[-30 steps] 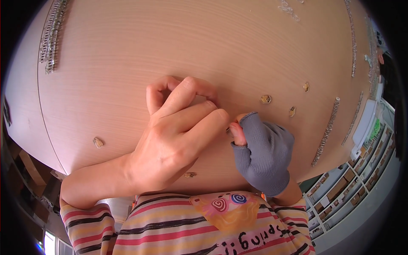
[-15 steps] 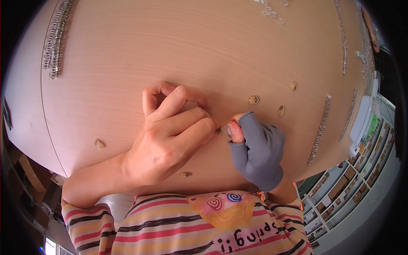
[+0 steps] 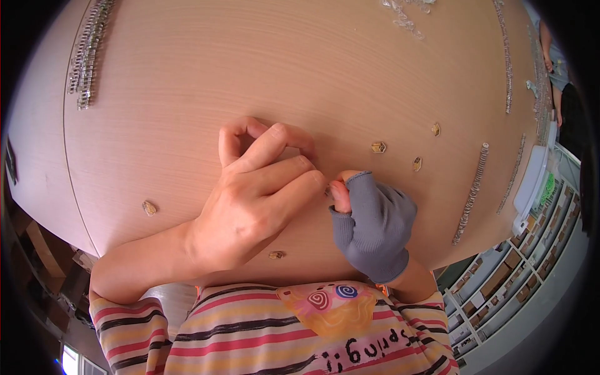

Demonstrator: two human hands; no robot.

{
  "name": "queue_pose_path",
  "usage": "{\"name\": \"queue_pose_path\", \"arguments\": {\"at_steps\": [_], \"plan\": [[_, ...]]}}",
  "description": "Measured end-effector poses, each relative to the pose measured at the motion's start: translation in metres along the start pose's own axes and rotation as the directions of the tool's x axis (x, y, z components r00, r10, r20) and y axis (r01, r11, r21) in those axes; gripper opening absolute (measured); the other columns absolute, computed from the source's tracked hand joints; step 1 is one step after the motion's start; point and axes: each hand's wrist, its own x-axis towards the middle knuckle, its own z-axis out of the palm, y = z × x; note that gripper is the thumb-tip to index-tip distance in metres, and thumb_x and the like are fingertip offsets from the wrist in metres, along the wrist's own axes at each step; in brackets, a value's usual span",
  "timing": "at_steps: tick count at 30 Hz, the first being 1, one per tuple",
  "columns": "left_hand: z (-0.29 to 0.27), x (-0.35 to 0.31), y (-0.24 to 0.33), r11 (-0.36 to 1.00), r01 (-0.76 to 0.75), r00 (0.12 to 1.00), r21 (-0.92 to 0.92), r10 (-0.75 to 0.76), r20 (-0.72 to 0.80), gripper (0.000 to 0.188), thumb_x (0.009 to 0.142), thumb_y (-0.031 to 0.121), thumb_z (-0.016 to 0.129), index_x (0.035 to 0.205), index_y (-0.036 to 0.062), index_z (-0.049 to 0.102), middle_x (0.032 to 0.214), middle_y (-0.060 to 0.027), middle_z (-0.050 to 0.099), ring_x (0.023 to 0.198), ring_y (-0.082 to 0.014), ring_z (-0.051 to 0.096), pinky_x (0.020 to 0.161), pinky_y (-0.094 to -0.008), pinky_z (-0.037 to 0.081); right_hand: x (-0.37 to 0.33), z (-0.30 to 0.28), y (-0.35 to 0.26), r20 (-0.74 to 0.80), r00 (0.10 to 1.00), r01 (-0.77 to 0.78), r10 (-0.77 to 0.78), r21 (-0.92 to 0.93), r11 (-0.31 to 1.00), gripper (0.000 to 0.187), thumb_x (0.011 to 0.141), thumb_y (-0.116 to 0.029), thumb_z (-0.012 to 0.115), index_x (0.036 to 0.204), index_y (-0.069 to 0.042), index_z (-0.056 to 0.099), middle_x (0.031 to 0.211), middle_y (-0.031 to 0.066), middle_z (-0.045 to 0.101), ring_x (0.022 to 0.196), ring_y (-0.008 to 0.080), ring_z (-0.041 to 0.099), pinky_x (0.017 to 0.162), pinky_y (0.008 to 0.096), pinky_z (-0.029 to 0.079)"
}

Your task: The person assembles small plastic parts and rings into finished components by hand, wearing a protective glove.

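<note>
My bare left hand (image 3: 253, 194) is closed in a pinch, its thumb hidden beneath the fingers. A sliver of a small dark piece (image 3: 327, 190) shows at its index fingertip. My right hand (image 3: 375, 219), in a grey fingerless glove, pinches with thumb and forefinger right against that piece; whatever lies between these fingertips is too small to make out. Small gold-coloured pieces lie around: one (image 3: 379, 147) beyond my right hand, two more (image 3: 435, 129) (image 3: 417, 164) to its right, one (image 3: 149, 208) left of my left wrist and one (image 3: 277, 255) close to the table's near edge.
Rows of small clear-and-metal parts (image 3: 87, 59) lie at the table's far left. Long thin strips of similar parts (image 3: 472, 194) run along the right side. Clear bits (image 3: 403, 19) are scattered at the far edge. A shelf rack with small boxes (image 3: 512, 269) stands at right; another person's arm (image 3: 547, 50) shows beyond.
My right hand has drawn in against my left fingertips, narrowing the gap between them. The small dark piece is now more covered. The whole view has shifted slightly.
</note>
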Motion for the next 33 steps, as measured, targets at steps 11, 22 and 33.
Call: {"name": "queue_pose_path", "arguments": {"at_steps": [11,22,33], "plan": [[-0.009,-0.001,0.011,0.990,-0.053,0.998,0.131,0.048,0.039,0.029,0.068,0.001,0.078,0.072,0.0097,0.051,0.090,-0.0001,0.067,0.105,-0.0249,0.059,0.089,-0.0426,0.035,-0.010,-0.022,0.028,-0.023,0.970,-0.209,0.240,0.418,0.884,0.010,0.098,-0.009,0.057,0.089,-0.003,0.056,0.064,0.0077,0.061,0.051,0.0241,0.060,0.049,0.0328,0.045],[0.001,0.056,0.003,0.992,-0.046,0.997,0.119,0.039,0.059,0.027,0.070,0.010,0.082,0.093,0.0084,0.067,0.094,-0.0044,0.061,0.095,-0.0250,0.055,0.087,-0.0379,0.041,-0.009,-0.016,0.042,-0.042,0.957,-0.246,0.287,0.404,0.881,0.013,0.099,-0.013,0.057,0.089,-0.005,0.054,0.064,0.0097,0.062,0.051,0.0269,0.060,0.050,0.0352,0.046],[-0.007,0.048,0.000,0.997,-0.040,0.977,0.062,0.026,0.210,0.023,0.068,0.005,0.081,0.086,0.0090,0.068,0.098,-0.0047,0.061,0.103,-0.0270,0.054,0.092,-0.0419,0.039,-0.012,-0.055,0.046,-0.043,0.757,-0.340,0.652,0.826,0.449,0.025,0.105,-0.017,0.047,0.086,-0.001,0.053,0.059,-0.0004,0.049,0.051,0.0031,0.041,0.047,0.0228,0.031]]}}
